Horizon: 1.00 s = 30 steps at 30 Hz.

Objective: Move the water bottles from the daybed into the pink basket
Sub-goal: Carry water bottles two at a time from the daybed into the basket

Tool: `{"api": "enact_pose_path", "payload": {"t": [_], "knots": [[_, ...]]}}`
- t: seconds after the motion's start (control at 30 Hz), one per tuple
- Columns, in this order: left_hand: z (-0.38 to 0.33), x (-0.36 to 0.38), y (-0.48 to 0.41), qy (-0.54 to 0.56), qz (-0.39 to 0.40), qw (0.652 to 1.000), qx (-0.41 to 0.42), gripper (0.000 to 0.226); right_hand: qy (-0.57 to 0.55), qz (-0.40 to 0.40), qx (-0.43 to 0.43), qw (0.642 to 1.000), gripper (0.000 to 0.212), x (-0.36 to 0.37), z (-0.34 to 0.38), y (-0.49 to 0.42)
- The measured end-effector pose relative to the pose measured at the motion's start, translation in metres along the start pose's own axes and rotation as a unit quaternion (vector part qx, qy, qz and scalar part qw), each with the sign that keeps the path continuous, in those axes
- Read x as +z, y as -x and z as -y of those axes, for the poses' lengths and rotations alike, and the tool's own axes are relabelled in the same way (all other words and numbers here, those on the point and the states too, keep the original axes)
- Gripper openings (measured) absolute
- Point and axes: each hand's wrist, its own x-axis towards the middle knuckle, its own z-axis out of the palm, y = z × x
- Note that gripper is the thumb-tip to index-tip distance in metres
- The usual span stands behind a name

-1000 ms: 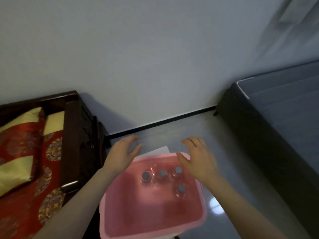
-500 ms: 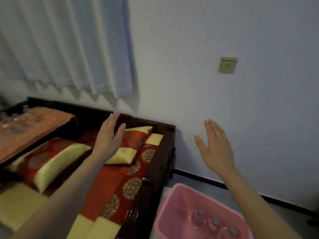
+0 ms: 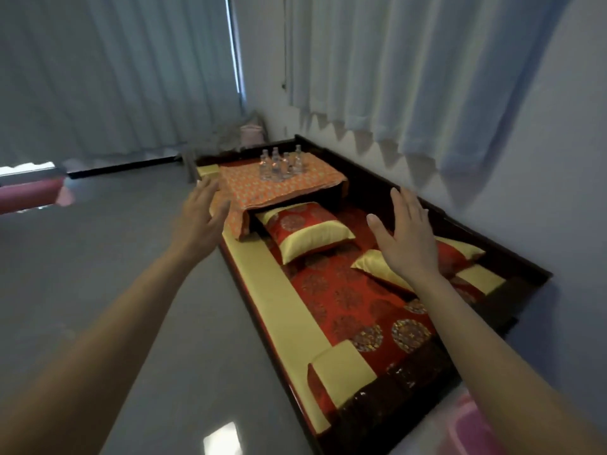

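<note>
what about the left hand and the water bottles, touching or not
Apart: the head view shows orange cloth between the open left hand and the water bottles.

clear water bottles (image 3: 280,165) clustered upright on daybed (image 3: 345,300), pink basket (image 3: 473,421) corner

The bottles (image 3: 279,165) look like clear, glossy plastic. The daybed (image 3: 371,405) frame is dark wood with a lacquered shine. The pillow (image 3: 308,231) is silky red-and-gold cloth with a soft sheen. A matt orange printed cloth (image 3: 295,188) lies under the bottles. The floor (image 3: 131,257) is smooth, glossy grey. The curtains (image 3: 394,77) are matt fabric. The basket (image 3: 476,421), blurred at the edge, seems to be smooth pink plastic.
</note>
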Motion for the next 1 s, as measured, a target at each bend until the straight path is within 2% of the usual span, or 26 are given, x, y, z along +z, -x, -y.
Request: {"api": "enact_pose_path", "payload": {"t": [0.17, 0.47, 0.73, 1.0], "knots": [[0.075, -0.061, -0.016, -0.034, -0.028, 0.998, -0.048, 0.054, -0.008, 0.015, -0.057, 0.998, 0.076, 0.058, 0.079, -0.038], [0.193, -0.120, -0.076, -0.059, -0.028, 0.997, -0.041, 0.060, -0.015, 0.016, -0.054, 0.998, 0.078, 0.162, 0.189, -0.106], [0.284, -0.107, -0.127, -0.037, 0.003, 0.997, -0.063, 0.063, -0.031, 0.056, -0.045, 0.997, 0.076, 0.243, 0.236, -0.150], [0.369, -0.061, -0.228, -0.033, 0.032, 0.998, -0.051, 0.063, -0.022, 0.092, -0.031, 0.995, 0.076, 0.335, 0.232, -0.221]]}}
